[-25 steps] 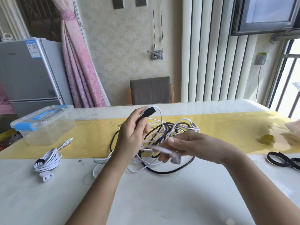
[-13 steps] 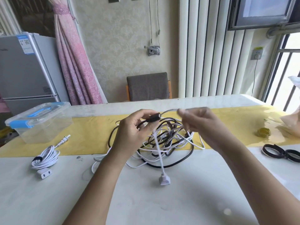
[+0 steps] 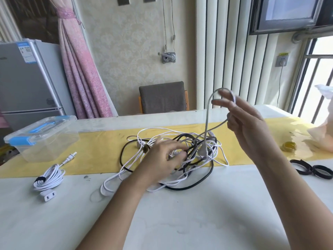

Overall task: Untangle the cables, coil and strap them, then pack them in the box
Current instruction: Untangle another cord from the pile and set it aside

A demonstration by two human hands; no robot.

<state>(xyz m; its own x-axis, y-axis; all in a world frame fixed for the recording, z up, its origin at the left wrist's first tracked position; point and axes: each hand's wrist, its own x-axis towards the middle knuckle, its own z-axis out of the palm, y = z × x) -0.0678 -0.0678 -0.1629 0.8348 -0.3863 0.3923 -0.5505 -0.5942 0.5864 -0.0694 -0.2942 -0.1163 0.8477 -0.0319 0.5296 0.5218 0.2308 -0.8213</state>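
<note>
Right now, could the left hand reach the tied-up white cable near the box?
Probably yes. The left hand sits on the tangle, and only bare table lies between it and the coiled white cable.

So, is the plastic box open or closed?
Closed: the blue-handled lid sits flat on the clear box.
</note>
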